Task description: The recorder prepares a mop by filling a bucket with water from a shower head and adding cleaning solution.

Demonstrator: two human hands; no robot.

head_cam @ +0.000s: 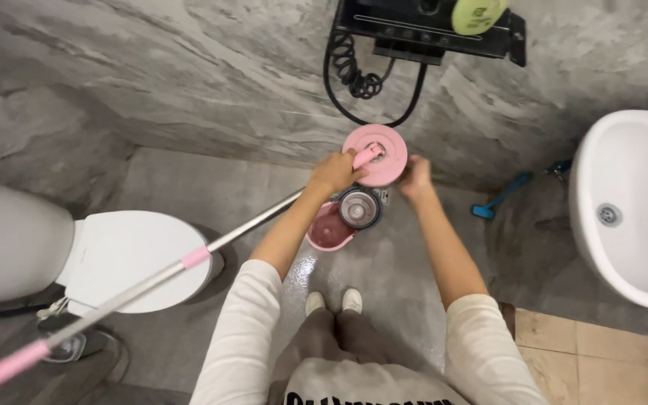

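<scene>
One mop (189, 262) is held up over the wet grey floor (391, 270); its long axis runs on a diagonal, from the pink grip end at the lower left up to the right, where it meets the single round pink mop head (375, 155), whose flat disc faces the camera. The left hand (333, 172) is clenched around the handle just below that head. The right hand (416, 178) touches the disc's right edge; whether its fingers grasp the rim or only rest on it cannot be told. Directly beneath the head stands one pink spin bucket (343, 221) with a metal basket, near two white shoes (333, 301). One white toilet (133, 259) sits at the left, one white basin (624, 210) at the right.
</scene>
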